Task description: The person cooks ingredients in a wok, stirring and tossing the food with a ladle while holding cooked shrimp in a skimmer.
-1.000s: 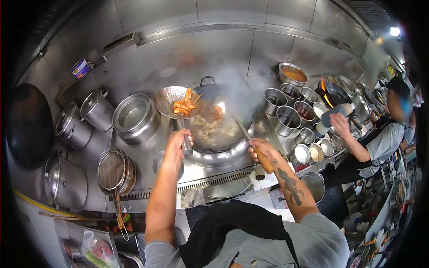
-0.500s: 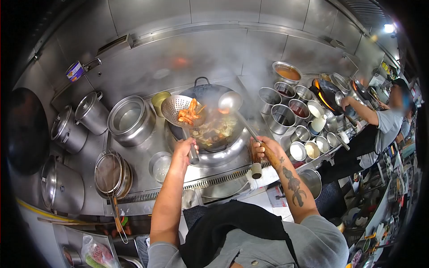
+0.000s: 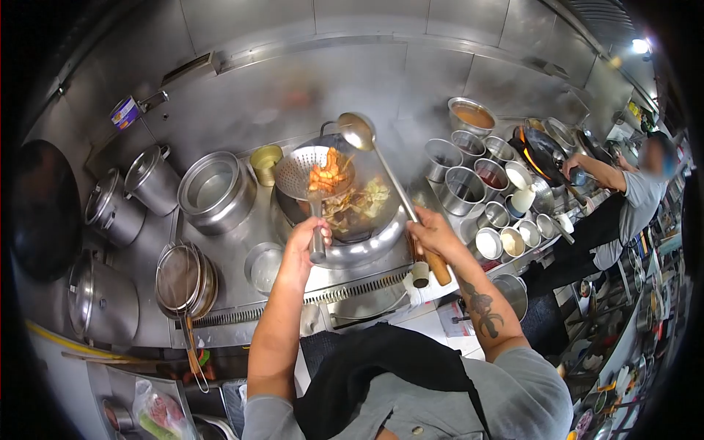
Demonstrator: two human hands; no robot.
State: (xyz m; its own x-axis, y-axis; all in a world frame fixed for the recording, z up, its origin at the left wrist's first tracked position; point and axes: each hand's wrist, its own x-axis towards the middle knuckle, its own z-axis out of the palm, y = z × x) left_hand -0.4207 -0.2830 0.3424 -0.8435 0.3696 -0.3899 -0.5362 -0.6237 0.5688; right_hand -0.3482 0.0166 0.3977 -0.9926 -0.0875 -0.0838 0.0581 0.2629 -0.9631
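Note:
My left hand (image 3: 308, 238) is closed round the metal handle of a perforated skimmer (image 3: 293, 170). Orange-red pieces that look like prawns (image 3: 328, 170) sit in its bowl, over the left part of a large wok (image 3: 287, 211). Pale leafy food with darker bits (image 3: 363, 205) lies in the wok, and steam rises around it. In my right hand (image 3: 433, 233), fingers wrapped round the shaft, is a long ladle (image 3: 356, 132) with a wooden grip end (image 3: 438, 268). Its bowl hangs above the far rim of the wok, just beyond the skimmer, apart from the food.
To the left stand lidded pots (image 3: 152, 182) and a wide pot (image 3: 210, 192). Mesh strainers (image 3: 178, 277) rest at the front left. Several metal seasoning containers (image 3: 463, 192) crowd the right. Farther right, a person (image 3: 631, 198) works at another wok (image 3: 541, 154) with flame beside it.
The ladle's bowl has swung left and up toward the wok's far rim. The skimmer with the prawn-like pieces has shifted right, farther over the wok.

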